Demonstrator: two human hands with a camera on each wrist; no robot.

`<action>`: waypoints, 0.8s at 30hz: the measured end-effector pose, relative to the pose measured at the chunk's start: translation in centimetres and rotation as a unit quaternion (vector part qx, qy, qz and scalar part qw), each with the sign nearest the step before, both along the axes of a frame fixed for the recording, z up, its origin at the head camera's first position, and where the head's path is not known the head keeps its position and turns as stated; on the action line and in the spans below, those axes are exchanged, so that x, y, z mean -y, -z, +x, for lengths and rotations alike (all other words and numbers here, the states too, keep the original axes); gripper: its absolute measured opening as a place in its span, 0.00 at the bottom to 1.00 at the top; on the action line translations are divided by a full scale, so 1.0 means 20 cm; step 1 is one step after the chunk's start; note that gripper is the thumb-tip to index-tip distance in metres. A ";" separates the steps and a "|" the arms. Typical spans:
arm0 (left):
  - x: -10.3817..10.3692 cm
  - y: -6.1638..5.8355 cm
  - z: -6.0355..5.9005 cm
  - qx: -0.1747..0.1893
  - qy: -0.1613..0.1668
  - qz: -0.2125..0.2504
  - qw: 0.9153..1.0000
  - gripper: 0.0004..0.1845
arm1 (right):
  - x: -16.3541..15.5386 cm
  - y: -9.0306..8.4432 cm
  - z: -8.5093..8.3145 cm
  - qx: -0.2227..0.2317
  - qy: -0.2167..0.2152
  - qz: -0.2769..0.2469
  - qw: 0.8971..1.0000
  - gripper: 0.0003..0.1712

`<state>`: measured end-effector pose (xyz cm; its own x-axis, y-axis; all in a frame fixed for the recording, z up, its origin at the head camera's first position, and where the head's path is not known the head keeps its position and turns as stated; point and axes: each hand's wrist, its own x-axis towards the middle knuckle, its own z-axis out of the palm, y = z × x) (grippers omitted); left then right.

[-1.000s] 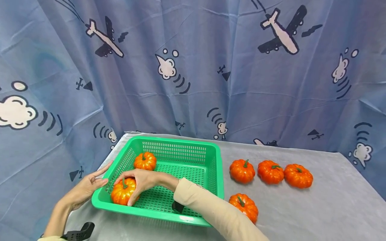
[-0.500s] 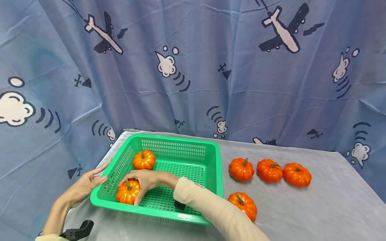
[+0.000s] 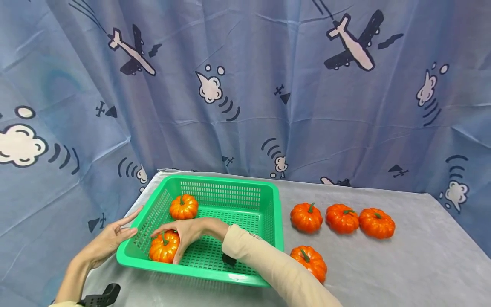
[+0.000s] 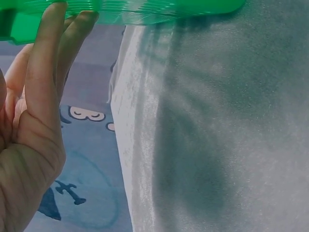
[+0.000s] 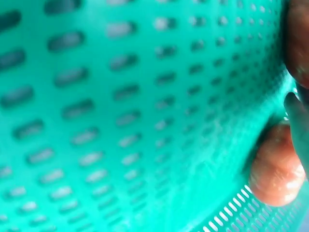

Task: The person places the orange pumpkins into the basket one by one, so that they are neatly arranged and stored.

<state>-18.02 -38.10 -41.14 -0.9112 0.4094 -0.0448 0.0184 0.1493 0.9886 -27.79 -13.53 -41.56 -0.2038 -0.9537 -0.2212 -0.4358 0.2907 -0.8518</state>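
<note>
In the front-left corner area of the green rectangular slotted plastic basket [image 3: 180, 271] sits a glossy orange ribbed pumpkin with a green stem [image 3: 163, 249], under the right hand [image 3: 188, 232]. Right grip: parted about a pumpkin's width, thumb on near side, fingers curved over far side, holding it. Can't tell if it bears on the slotted floor. Left hand [image 3: 107, 243]: fingers straight, grip spread, fingertips against the basket's outer left side, not wrapped round anything. Second, smooth-skinned orange pumpkin [image 3: 183, 207] near back-left corner, apart from the held one. Bench [image 3: 368, 273] has a grey cloth cover with a slight sheen; three darker orange ribbed pumpkins [image 3: 342, 218] in a row right of the basket, and a fourth orange pumpkin [image 3: 309, 262] nearer, partly behind the cream sleeve [image 3: 276, 273]. Folded blue curtain printed with planes [image 3: 245, 64] hangs along the back. Basket's left wall is near the bench's left edge; rim rounded, walls pierced. Room to move: slotted floor from the held pumpkin to the right wall; tight at left and front. Versus a second ago: held pumpkin and right hand slightly further right, off the left wall; left hand and basket about the same.
</note>
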 end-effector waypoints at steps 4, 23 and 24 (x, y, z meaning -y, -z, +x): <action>0.01 0.00 0.00 0.023 0.017 0.022 0.999 0.30 | -0.02 -0.03 -0.01 -0.007 -0.003 -0.002 1.000 0.52; 0.02 0.00 -0.01 0.011 0.050 0.034 0.998 0.31 | -0.29 -0.54 0.06 0.090 0.156 -0.310 0.934 0.24; 0.02 0.00 -0.01 0.009 0.046 0.031 0.998 0.31 | -0.31 -0.56 0.07 0.087 0.161 -0.312 0.932 0.24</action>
